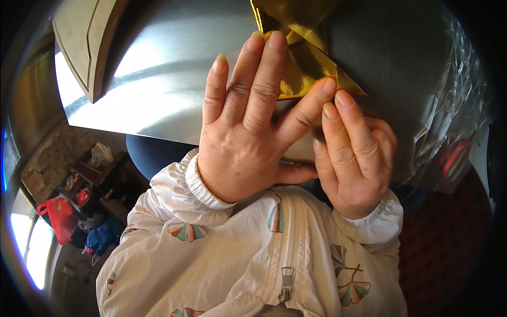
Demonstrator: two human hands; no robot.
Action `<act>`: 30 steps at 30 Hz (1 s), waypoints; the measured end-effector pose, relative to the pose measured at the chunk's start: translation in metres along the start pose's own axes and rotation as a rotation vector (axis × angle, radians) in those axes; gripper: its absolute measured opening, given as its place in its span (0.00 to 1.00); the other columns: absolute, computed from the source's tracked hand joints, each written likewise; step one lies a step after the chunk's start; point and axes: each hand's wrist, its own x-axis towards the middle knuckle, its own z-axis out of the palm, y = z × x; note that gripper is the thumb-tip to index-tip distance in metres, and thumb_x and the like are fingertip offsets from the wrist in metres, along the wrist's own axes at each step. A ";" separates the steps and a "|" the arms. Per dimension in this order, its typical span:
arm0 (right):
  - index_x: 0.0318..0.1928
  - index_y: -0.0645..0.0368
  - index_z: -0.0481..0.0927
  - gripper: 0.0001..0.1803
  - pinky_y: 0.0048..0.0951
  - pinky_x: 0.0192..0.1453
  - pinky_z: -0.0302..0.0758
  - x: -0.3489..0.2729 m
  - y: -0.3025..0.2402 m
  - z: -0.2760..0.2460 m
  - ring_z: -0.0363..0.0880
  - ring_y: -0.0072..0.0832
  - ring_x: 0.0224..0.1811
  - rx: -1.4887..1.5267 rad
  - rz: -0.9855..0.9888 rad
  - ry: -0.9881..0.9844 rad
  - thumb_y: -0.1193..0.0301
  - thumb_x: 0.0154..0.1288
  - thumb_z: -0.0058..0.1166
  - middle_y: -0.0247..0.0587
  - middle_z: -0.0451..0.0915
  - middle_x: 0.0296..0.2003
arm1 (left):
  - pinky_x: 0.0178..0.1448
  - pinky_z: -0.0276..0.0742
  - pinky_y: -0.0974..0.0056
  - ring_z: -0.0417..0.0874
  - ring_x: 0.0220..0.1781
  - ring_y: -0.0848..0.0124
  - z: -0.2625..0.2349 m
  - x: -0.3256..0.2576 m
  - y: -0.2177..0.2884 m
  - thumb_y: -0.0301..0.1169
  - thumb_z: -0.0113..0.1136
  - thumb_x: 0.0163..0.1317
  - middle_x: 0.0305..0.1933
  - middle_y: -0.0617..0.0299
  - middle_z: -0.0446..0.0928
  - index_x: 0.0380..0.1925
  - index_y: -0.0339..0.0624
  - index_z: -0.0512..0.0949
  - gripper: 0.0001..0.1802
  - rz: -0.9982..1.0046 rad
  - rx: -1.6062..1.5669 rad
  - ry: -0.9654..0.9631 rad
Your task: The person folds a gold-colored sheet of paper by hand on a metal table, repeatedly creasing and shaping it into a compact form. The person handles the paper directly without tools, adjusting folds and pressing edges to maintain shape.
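In the head view, a piece of shiny gold foil (314, 66) lies on the far side of a metal tabletop (158, 98), a little right of the middle, and runs out of view at the far edge. It shows several creased, overlapping facets, and its near right part tapers to a point.

The left hand (243, 140) lies back up and open, its fingers stretched toward the far side. Two of its long fingertips touch the left side of the foil, the little finger stands apart to the left over bare metal, and the index finger reaches right to the foil's near edge. The thumb points right, toward the right hand (359, 158).

That right hand is partly curled, with two fingertips set side by side just beside the tip of the left index finger, near the foil's pointed corner. Whether they pinch the foil, I cannot tell.

Both wrists come out of the gathered cuffs of a pale jacket (248, 238) with a zip and fan-shaped leaf prints. At the far left is a pale wooden piece (79, 45) with a bent outline. On the right, crinkled clear plastic (449, 90) spreads along the tabletop, with a red object (455, 159) at its near end. Beyond the table on the near left are a red bag (60, 219) and a blue bundle (103, 235).
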 end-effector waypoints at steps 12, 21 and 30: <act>0.55 0.73 0.80 0.21 0.33 0.45 0.77 -0.004 0.003 0.006 0.80 0.37 0.42 0.031 0.050 0.026 0.78 0.60 0.59 0.56 0.77 0.59 | 0.79 0.31 0.44 0.60 0.77 0.42 0.002 0.000 0.002 0.80 0.48 0.49 0.76 0.33 0.55 0.68 0.63 0.73 0.51 0.008 0.028 -0.010; 0.55 0.73 0.80 0.21 0.32 0.46 0.76 -0.002 0.001 0.006 0.80 0.35 0.41 0.006 0.082 0.005 0.76 0.61 0.59 0.56 0.77 0.60 | 0.79 0.32 0.44 0.60 0.76 0.42 0.000 0.000 0.002 0.78 0.49 0.50 0.75 0.33 0.55 0.67 0.61 0.73 0.50 0.010 0.050 -0.045; 0.56 0.70 0.81 0.19 0.34 0.48 0.76 -0.003 -0.002 0.007 0.80 0.36 0.44 -0.092 0.122 -0.019 0.73 0.67 0.55 0.52 0.78 0.60 | 0.79 0.33 0.45 0.63 0.76 0.45 0.002 0.000 0.007 0.78 0.46 0.53 0.75 0.36 0.58 0.68 0.64 0.72 0.48 -0.026 0.110 -0.045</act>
